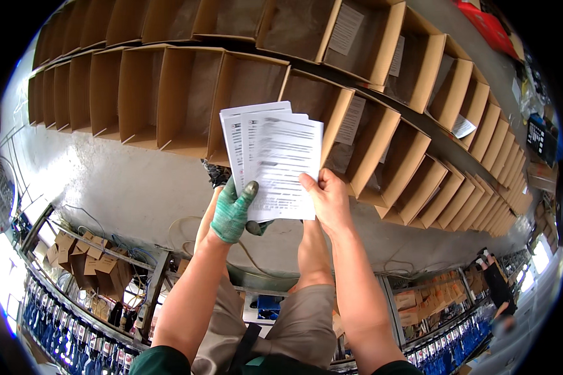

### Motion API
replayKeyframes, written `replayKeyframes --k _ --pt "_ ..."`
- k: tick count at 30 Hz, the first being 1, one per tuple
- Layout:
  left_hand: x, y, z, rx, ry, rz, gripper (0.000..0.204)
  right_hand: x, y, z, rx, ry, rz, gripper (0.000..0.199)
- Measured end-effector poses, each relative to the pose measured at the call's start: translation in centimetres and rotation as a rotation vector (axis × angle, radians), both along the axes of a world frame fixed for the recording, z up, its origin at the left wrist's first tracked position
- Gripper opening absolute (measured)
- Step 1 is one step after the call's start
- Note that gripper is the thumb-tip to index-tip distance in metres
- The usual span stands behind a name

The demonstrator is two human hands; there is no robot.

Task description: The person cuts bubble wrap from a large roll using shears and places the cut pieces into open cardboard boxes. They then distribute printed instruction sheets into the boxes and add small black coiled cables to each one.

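Note:
A fanned stack of printed white paper sheets [281, 162] is held up in front of me, over the near row of cardboard boxes. My left hand [234, 209], in a green glove with dark fingertips, grips the stack at its lower left, thumb on top. Bare, my right hand [326, 199] pinches the right edge of the top sheet between thumb and fingers. Just beyond the sheets stands an open cardboard box [247, 84]. Another box, to the right, has a printed sheet [350, 122] lying inside it.
Two long curved rows of open boxes [187, 100] cross the floor ahead. Several on the right contain sheets, such as one paper [463, 127]. Behind me are a metal rack [159, 281] and folded cartons [106, 269]. A fan [0, 194] stands left; another person [497, 287] is far right.

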State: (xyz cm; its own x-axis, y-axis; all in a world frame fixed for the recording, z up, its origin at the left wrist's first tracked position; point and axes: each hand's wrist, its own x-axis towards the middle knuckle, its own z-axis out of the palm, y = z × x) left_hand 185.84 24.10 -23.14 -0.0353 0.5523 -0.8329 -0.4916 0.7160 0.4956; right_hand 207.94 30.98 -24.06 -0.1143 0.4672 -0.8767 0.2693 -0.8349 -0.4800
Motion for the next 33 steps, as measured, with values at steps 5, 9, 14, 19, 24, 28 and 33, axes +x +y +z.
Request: replayKeyframes --k 5,9,14,19,24,28,33 --pt "-1.0 -0.1 -0.3 -0.006 -0.009 0.024 0.044 -0.4 -1.4 -0.4 0.045 0.072 -0.201 0.029" --pt "-2.9 -1.0 -0.8 -0.089 0.069 0.073 0.038 0.9 -1.1 -3.3 0.089 -0.282 -0.059 0.034" --pt "-5.8 -2.0 -1.7 -0.059 -0.015 0.123 0.035 3.3 -1.2 -11.5 0.565 -0.871 0.403 0.045" --pt "-7.3 -2.8 -1.8 -0.049 0.016 0.087 0.037 -7.3 1.6 -1.6 -0.118 0.047 0.014 0.042" --pt "-8.4 -0.1 0.1 -0.024 -0.027 0.045 0.041 -9.7 -0.2 0.0 0.061 -0.085 0.055 0.022" --pt "-11.6 1.1 -0.1 -0.012 -0.053 0.013 0.040 -11.5 -0.1 0.9 -0.022 0.141 -0.274 0.021" --pt "-15.1 2.1 -0.2 -0.020 0.033 -0.034 0.036 -13.7 -0.1 -0.3 -0.047 -0.025 -0.245 0.020"
